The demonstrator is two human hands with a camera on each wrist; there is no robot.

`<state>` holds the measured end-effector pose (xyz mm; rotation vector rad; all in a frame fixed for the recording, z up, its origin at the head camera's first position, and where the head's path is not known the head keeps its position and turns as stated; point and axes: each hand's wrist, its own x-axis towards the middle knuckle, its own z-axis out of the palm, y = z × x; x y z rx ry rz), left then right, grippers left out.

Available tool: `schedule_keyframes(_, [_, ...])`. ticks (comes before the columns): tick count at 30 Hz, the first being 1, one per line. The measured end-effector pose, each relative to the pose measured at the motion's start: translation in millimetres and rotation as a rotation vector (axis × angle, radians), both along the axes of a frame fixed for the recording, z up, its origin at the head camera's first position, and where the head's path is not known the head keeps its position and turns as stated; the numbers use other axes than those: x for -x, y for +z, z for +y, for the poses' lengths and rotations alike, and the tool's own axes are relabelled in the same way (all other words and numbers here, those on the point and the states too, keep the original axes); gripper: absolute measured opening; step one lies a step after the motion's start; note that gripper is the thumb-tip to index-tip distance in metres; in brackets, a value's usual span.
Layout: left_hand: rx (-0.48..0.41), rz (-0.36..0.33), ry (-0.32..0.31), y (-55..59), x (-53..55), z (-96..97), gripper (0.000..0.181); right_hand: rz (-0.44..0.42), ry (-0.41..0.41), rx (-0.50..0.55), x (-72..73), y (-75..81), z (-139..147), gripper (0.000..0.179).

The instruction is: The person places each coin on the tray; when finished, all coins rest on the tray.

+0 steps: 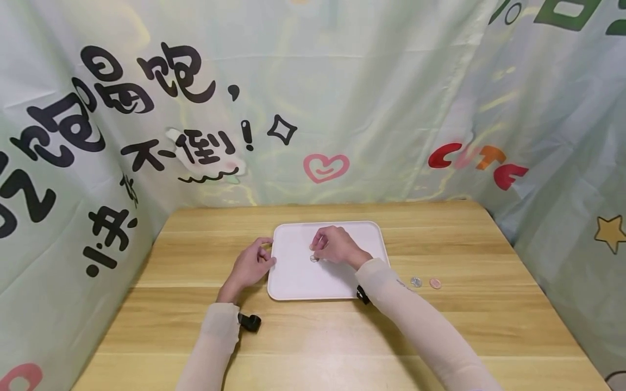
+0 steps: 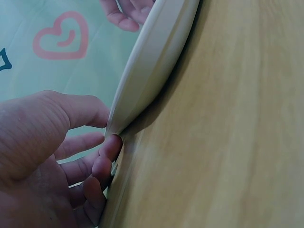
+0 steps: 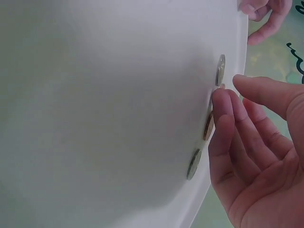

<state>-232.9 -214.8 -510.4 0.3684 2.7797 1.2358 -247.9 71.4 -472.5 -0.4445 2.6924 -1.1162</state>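
My right hand (image 1: 337, 245) is above the white tray (image 1: 293, 282), fingers bent downward. In the right wrist view its fingertips are right at several coins on the tray, with a gap between thumb and fingers. A silver coin (image 3: 220, 70) lies just beyond the fingertips; a copper-coloured coin (image 3: 209, 126) and another silver coin (image 3: 194, 164) lie nearer. A small coppery edge shows at the fingertips, the rest hidden. My left hand (image 1: 251, 264) touches the tray's left edge with thumb and fingers loosely bent; in the left wrist view they meet the rim (image 2: 142, 71).
On the wooden table (image 1: 195, 260), a silver coin (image 1: 416, 282) and a copper-coloured coin (image 1: 435, 283) lie right of the tray, beside my right forearm. A printed cloth (image 1: 381, 108) hangs behind and along both sides. Each wrist wears a small black camera (image 1: 250, 323).
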Motion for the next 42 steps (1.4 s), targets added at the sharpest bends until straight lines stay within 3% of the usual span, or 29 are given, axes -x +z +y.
schedule_keyframes(20, [0.001,-0.018,0.015,0.8,-0.8,-0.7,0.052,0.055,-0.01,0.048,-19.2,23.5,43,0.016])
schedule_keyframes(29, [-0.003,-0.021,0.021,-0.5,-0.2,0.8,0.052,0.106,0.008,0.049,-27.2,26.0,70,0.016])
schedule_keyframes(42, [-0.006,-0.025,0.03,-0.1,-1.1,2.0,0.053,0.102,-0.104,0.062,-49.1,24.6,103,0.009])
